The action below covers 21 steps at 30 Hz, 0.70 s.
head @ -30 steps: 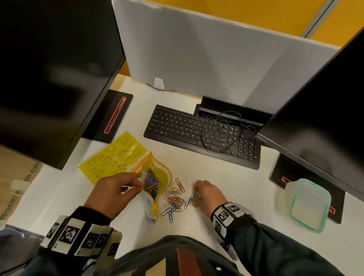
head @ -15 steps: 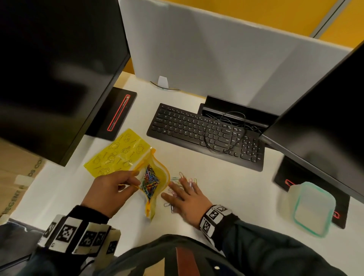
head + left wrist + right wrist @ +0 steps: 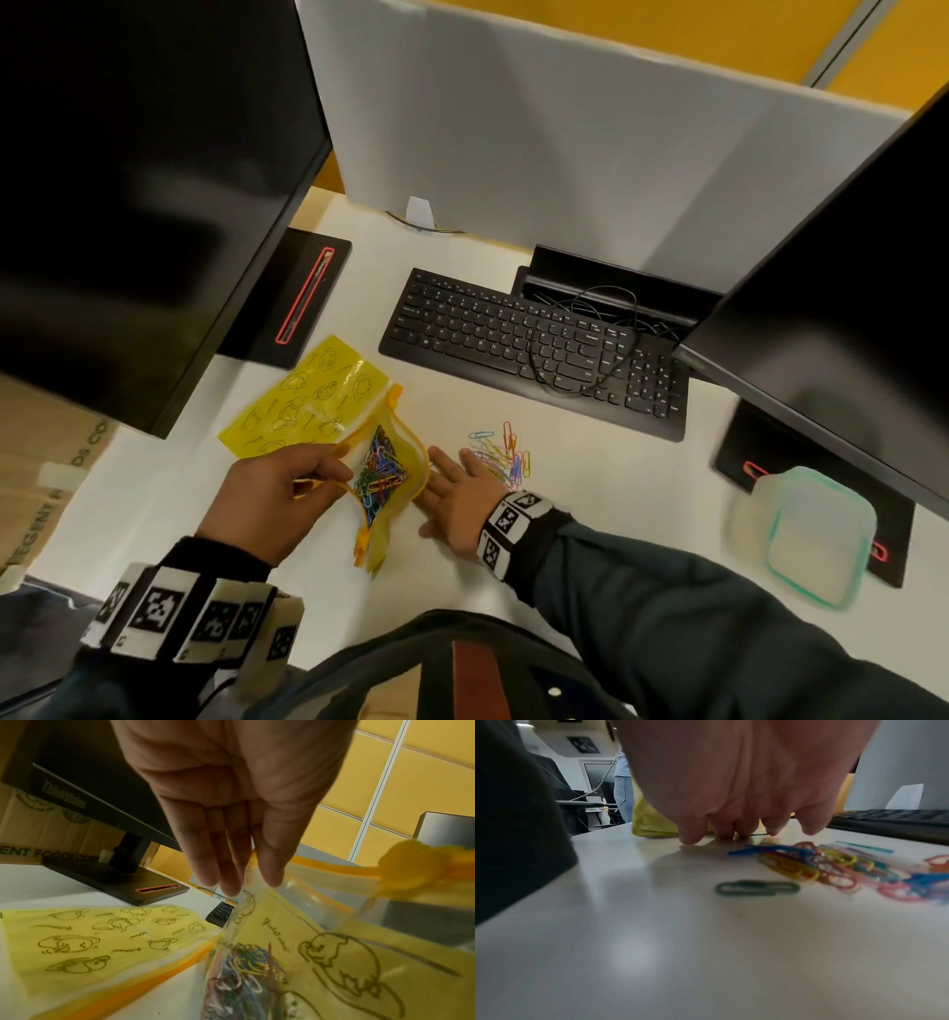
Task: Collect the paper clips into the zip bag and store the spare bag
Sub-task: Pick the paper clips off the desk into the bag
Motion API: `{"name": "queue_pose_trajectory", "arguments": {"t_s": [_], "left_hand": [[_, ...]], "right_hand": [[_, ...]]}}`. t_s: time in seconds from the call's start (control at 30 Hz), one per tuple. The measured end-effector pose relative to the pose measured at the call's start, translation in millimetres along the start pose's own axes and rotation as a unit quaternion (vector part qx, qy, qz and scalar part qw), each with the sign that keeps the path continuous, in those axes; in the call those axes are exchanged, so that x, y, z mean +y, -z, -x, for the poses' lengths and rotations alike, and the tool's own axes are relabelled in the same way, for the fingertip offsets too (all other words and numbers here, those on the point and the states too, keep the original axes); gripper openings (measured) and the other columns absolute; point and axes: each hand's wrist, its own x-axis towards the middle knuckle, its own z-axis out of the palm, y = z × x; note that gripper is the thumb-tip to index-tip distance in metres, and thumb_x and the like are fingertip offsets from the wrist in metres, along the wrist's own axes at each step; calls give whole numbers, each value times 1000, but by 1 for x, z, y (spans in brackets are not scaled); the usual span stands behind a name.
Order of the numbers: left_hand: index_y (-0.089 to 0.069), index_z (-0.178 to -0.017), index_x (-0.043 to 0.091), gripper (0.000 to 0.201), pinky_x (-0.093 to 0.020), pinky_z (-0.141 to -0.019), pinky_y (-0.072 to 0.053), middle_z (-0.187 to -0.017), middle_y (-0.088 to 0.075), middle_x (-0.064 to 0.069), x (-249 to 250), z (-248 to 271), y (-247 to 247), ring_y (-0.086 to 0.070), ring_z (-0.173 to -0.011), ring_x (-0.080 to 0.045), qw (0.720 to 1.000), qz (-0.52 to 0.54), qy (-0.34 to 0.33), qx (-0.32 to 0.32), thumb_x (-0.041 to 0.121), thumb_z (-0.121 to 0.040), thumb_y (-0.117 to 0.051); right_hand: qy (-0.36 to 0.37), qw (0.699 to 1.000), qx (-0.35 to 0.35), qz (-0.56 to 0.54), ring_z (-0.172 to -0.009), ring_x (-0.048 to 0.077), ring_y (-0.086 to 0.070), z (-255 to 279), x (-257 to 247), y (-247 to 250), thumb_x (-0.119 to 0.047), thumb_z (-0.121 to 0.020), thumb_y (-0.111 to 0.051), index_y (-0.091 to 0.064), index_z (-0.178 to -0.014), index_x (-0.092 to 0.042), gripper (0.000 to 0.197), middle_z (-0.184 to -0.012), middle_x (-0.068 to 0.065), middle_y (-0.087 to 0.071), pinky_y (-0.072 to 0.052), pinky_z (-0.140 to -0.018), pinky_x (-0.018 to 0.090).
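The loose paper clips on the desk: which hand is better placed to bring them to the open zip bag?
Probably the right hand: it lies flat beside the loose paper clips, while the left hand holds the zip bag open.

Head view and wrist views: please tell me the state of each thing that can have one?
Yellow printed zip bag: open, partly filled with clips.
Spare yellow bag: flat, empty.
Loose coloured paper clips: on desk.
Left hand: pinching bag rim.
Right hand: flat on desk.
Green-rimmed plastic container: lidded.

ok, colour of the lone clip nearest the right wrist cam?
Dark green paper clip, clearest in the right wrist view.
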Motion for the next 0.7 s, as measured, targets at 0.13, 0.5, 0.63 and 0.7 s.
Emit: {"name": "queue_pose_trajectory", "arguments": {"t_s": [0.13,0.5,0.63,0.7], "left_hand": [[-64,-76,39,38,2,-73,-41,-90,-68,8,1,0,-3,-54,-86,19,1000,9,7,-6,2,-69,-73],[-64,-76,39,38,-2,-72,-44,-79,-54,52,7,-4,-10,-58,-89,8,999,25,-4,-42,3,-70,-73],[-64,-75,41,40,0,-72,-42,-77,-56,50,9,-5,-11,-56,-87,16,998,27,-5,-49,3,-70,-72],[-65,-74,42,40,0,-72,-42,-74,-63,39,8,-4,-11,-55,-86,18,999,28,-2,-44,3,-70,-72]], "right_hand": [[-46,999,-11,5,-146,28,8,2,16,3,-38,-99,-23,4,-148,-22,58,-159,0,6,7,-116,50],[-119,987,4,-112,-146,31,1,43,86,10,0,-77,-55,5,-144,-41,99,-158,-3,14,-20,-116,50],[-74,995,-8,-60,-137,33,-21,39,88,10,2,-75,-59,-16,-145,-35,90,-156,3,-11,-42,-103,46],[-56,996,35,-59,-124,31,-37,37,86,7,4,-80,-56,-30,-142,-25,73,-145,8,-32,-47,-95,42]]}}
